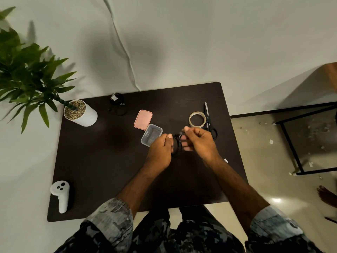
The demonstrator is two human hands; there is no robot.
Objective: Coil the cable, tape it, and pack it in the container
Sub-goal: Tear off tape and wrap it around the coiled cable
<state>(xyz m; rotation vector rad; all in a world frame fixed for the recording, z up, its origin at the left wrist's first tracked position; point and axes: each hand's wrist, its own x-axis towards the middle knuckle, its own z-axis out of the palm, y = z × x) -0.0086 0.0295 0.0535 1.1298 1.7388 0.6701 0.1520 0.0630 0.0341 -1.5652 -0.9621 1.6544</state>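
Observation:
A thin black cable (177, 145) is wound in small loops between my two hands, above the middle of the dark table (102, 161). My left hand (161, 150) grips the loops from the left. My right hand (198, 141) pinches the cable's end at the top of the coil. A clear plastic container (152, 134) stands open just left of my left hand, partly hidden by it. Its pink lid (143, 119) lies flat behind it. A roll of tape (197, 119) and black scissors (209, 123) lie to the right, behind my right hand.
Another black cable bundle (118, 104) lies at the back of the table. A white pot with a green plant (80, 112) stands at the back left. A white controller (61, 195) rests at the front left corner. A black metal frame (291, 148) stands on the floor to the right.

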